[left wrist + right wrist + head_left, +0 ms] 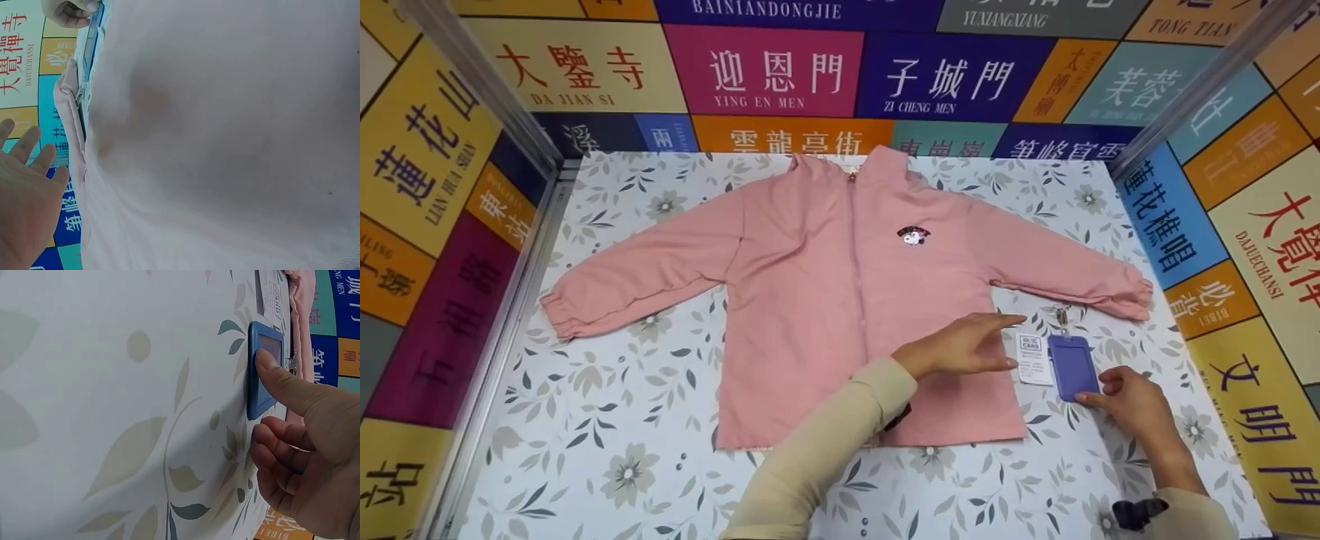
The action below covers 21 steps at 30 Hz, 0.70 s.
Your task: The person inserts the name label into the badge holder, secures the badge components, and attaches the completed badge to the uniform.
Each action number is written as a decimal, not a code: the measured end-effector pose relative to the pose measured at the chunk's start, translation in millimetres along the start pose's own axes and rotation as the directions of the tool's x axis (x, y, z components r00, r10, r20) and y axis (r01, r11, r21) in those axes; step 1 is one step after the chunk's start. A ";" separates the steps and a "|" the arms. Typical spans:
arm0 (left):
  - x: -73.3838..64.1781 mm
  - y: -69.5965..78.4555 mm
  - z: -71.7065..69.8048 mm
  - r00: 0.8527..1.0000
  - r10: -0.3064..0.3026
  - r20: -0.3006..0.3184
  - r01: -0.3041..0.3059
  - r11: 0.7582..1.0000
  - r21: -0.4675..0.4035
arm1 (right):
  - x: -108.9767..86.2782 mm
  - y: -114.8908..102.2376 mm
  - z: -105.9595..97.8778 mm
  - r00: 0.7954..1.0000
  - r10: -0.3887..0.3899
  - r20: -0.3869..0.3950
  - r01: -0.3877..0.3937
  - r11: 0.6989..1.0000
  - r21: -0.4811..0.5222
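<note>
A pink zip-up jacket [795, 337] lies spread flat, sleeves out to both sides, with a small dog patch [913, 236] on its chest. Beside its right-hand edge is a blue-purple card holder [1074, 367] topped by a metal clip [1062, 318]. My right hand [1136, 401] holds the holder at its lower corner; the thumb [281, 379] lies on its face and the other fingers curl at its edge. A white printed card [1035, 361] lies left of the holder. My left hand [967, 345] hovers over the jacket near that card, fingers extended, holding nothing.
White table [547, 450] with a leaf and flower print lies under everything. Colourful panels with Chinese lettering [765, 71] wall the back and both sides. Metal frame posts [487, 82] stand at the corners.
</note>
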<state>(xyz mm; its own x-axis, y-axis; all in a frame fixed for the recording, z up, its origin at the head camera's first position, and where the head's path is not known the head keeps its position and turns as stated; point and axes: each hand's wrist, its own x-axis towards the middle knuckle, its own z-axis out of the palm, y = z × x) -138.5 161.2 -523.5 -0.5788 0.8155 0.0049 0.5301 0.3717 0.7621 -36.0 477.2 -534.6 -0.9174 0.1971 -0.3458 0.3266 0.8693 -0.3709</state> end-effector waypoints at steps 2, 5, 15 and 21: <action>0.2 0.5 0.3 1.000 0.001 0.001 -0.001 1.000 0.003 | 0.5 -1.4 -0.8 1.000 -0.001 0.011 0.001 1.000 0.007; 1.0 1.3 1.2 1.000 0.005 0.003 -0.005 1.000 0.010 | 1.5 -2.6 -1.7 1.000 0.000 0.021 0.000 1.000 0.011; 6.5 5.4 4.8 1.000 0.002 0.022 -0.002 1.000 0.018 | 3.8 2.3 0.3 0.999 0.003 0.045 -0.006 0.999 0.048; 10.8 8.9 4.4 0.999 0.014 0.033 -0.015 0.999 0.033 | 3.8 4.7 1.0 0.999 -0.034 0.003 0.034 0.999 0.031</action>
<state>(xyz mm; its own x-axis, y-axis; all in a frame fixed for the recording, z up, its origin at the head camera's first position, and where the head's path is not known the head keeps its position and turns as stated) -137.4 175.3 -519.5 -0.5506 0.8347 -0.0062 0.5590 0.3743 0.7399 -37.7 481.6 -538.5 -0.9274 0.1660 -0.3351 0.3019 0.8612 -0.4089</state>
